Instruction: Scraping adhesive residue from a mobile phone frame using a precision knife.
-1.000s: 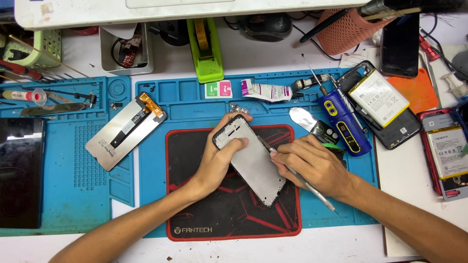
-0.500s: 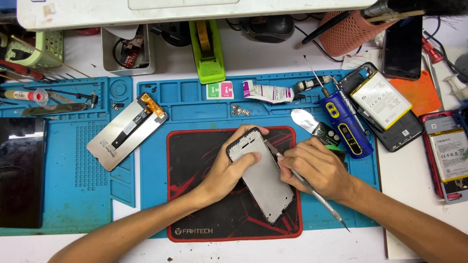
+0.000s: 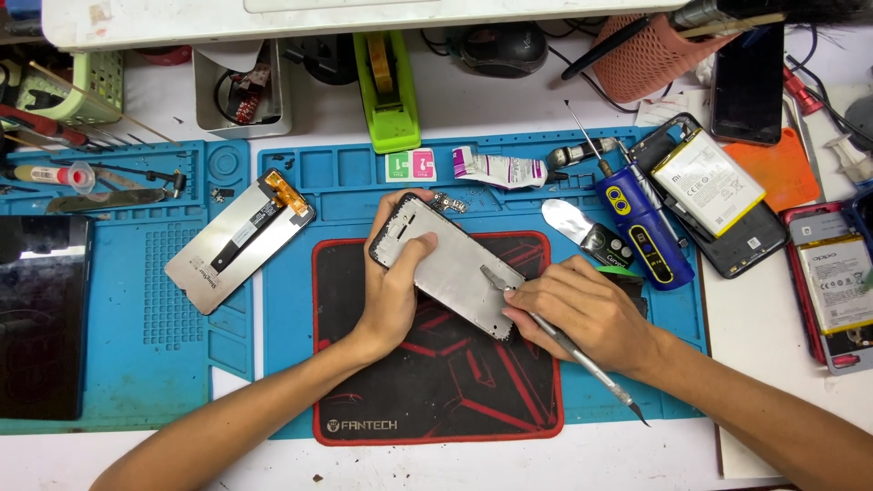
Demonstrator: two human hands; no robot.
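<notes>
Looking down from the head camera: left hand (image 3: 396, 291) wrapped around the upper end of a bare grey phone frame (image 3: 455, 268), thumb on its face and fingers curled under its far edge, holding it tilted just above a black and red mat (image 3: 436, 382). Right hand (image 3: 582, 314) closed in a pen grip on a thin metal spudger (image 3: 564, 341), flat tip pressed onto the frame's face near its lower right edge, pointed tail running back past the wrist toward the near edge of the blue work mat (image 3: 136, 300). Frame resting between both hands, over the upper middle of the black and red mat. Best done, by the look of it, with the blade kept low and nearly flat, short strokes along the edge rather than across it, steady counter-pressure from the left thumb so the frame cannot twist, and fingertips kept clear of the blade's path. Lying well to the left on the blue mat, a detached display panel (image 3: 238, 241) with an orange flex end. Just right of the frame, a blue powered screwdriver (image 3: 644, 227), and beyond it an opened phone with battery showing (image 3: 714, 195). At the back, a green tape dispenser (image 3: 389, 82) and a small crumpled tube (image 3: 500, 169). Only this one view available.
</notes>
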